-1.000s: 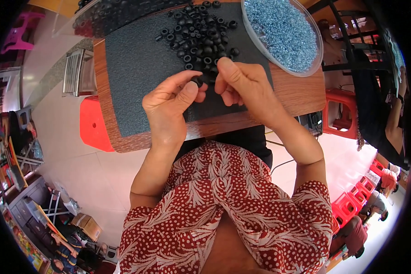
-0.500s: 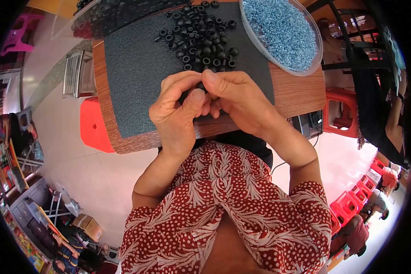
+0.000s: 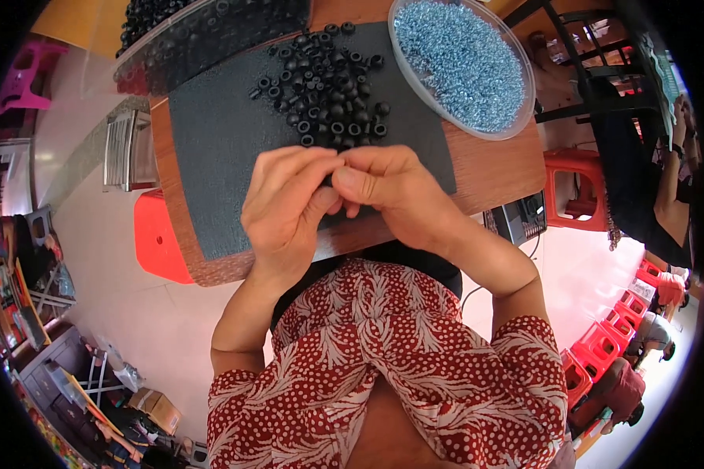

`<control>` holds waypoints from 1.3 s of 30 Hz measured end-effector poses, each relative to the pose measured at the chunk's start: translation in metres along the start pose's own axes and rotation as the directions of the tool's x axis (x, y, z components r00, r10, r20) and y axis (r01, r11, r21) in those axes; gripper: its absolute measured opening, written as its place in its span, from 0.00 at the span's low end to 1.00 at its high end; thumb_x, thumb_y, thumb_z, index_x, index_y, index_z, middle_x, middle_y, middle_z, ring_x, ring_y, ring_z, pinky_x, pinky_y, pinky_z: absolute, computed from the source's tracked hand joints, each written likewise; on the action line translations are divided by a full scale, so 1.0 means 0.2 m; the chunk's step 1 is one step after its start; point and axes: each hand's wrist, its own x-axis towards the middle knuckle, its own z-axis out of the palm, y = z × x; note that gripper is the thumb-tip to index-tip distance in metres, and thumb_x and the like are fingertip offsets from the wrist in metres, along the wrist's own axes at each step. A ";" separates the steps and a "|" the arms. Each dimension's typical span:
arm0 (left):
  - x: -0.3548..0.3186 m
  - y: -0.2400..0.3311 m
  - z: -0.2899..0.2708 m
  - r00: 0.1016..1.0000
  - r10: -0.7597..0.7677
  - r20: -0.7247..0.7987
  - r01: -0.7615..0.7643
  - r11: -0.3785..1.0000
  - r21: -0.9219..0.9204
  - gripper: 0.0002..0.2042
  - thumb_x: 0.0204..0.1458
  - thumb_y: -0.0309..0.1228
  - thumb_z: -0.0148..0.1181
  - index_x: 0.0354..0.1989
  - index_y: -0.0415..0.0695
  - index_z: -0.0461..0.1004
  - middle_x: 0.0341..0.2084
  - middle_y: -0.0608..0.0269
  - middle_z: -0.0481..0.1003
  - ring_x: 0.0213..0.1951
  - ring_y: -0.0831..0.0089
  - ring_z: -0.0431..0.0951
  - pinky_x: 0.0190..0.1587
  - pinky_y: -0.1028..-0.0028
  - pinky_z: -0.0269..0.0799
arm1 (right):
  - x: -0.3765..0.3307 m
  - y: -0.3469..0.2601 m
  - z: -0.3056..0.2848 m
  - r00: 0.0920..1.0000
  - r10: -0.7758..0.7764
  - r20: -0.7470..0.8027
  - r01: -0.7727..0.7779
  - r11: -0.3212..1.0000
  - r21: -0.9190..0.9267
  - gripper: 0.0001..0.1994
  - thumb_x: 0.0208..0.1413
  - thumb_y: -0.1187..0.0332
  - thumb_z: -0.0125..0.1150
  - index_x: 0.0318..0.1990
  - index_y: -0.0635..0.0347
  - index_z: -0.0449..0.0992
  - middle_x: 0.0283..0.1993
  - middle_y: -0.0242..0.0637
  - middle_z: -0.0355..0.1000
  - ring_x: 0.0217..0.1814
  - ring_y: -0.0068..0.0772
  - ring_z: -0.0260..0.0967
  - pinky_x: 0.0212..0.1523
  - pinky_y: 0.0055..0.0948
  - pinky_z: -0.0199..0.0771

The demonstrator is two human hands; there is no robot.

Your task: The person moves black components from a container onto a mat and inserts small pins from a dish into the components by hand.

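My left hand [image 3: 283, 205] and my right hand [image 3: 395, 194] meet over the near edge of a dark grey mat. Fingers and thumbs of both are closed together around a small black rubber-like piece [image 3: 328, 180], which they mostly hide. Just beyond my fingertips lies a loose pile of small black cup-shaped pieces [image 3: 321, 84], several of them showing a round hole. The dark mat [image 3: 211, 168] under the pile covers most of the wooden table [image 3: 499, 168].
A round clear tub [image 3: 516, 129] of small light-blue glossy pieces stands at the right. At the back left is a clear box [image 3: 235, 39] with more black pieces. Red stools [image 3: 158, 238] flank the table; other people [image 3: 614, 391] sit farther right.
The table and its contents sit slightly lower and farther left in view. Both hands have shifted down and left, fingers drawn closer, and the black piece is more hidden.
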 end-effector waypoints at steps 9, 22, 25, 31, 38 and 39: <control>-0.04 0.05 0.00 0.990 0.094 -0.104 -0.099 0.994 -0.043 0.12 0.38 0.27 0.65 0.31 0.33 0.77 0.29 0.55 0.76 0.34 0.60 0.76 0.40 0.64 0.72 | -0.10 0.02 0.06 0.990 -0.141 -0.030 0.137 0.984 -0.110 0.11 0.58 0.67 0.55 0.30 0.67 0.75 0.25 0.28 0.68 0.29 0.15 0.61 0.30 0.18 0.63; -0.10 0.05 0.05 0.983 0.129 -0.130 -0.134 0.991 -0.028 0.12 0.38 0.27 0.66 0.32 0.34 0.77 0.29 0.54 0.76 0.34 0.59 0.76 0.39 0.64 0.73 | -0.14 0.03 0.03 0.995 -0.032 -0.093 0.025 0.996 -0.082 0.12 0.58 0.67 0.54 0.28 0.67 0.75 0.25 0.28 0.68 0.28 0.14 0.61 0.29 0.17 0.63; -0.10 0.03 0.05 0.989 0.101 -0.107 -0.103 0.995 -0.013 0.12 0.39 0.28 0.65 0.32 0.34 0.77 0.29 0.54 0.76 0.34 0.59 0.76 0.39 0.64 0.73 | -0.12 0.01 0.03 0.998 0.001 -0.055 -0.007 0.995 -0.102 0.13 0.59 0.65 0.53 0.31 0.67 0.75 0.27 0.29 0.69 0.29 0.15 0.62 0.30 0.17 0.63; -0.06 0.04 -0.01 0.999 -0.007 -0.047 0.003 0.996 -0.088 0.10 0.44 0.28 0.62 0.34 0.36 0.76 0.32 0.57 0.76 0.36 0.62 0.75 0.39 0.69 0.71 | -0.09 0.00 0.02 0.999 0.045 0.015 -0.044 0.998 -0.048 0.19 0.60 0.54 0.50 0.35 0.64 0.76 0.29 0.31 0.71 0.30 0.17 0.64 0.31 0.17 0.64; -0.07 0.06 -0.04 0.944 -0.320 0.080 0.330 0.909 -0.256 0.09 0.49 0.26 0.61 0.37 0.35 0.75 0.33 0.60 0.75 0.35 0.74 0.73 0.40 0.80 0.66 | -0.09 -0.03 -0.02 0.994 0.112 -0.003 -0.112 0.988 -0.105 0.25 0.60 0.47 0.46 0.33 0.64 0.76 0.29 0.37 0.75 0.29 0.21 0.67 0.28 0.18 0.65; -0.07 0.06 -0.04 0.950 -0.299 0.087 0.311 0.921 -0.233 0.10 0.49 0.26 0.61 0.38 0.35 0.76 0.32 0.61 0.74 0.35 0.75 0.73 0.39 0.81 0.66 | -0.10 -0.04 -0.03 0.995 0.101 -0.019 -0.103 0.986 -0.129 0.25 0.60 0.47 0.47 0.33 0.64 0.76 0.29 0.37 0.75 0.29 0.20 0.67 0.27 0.17 0.64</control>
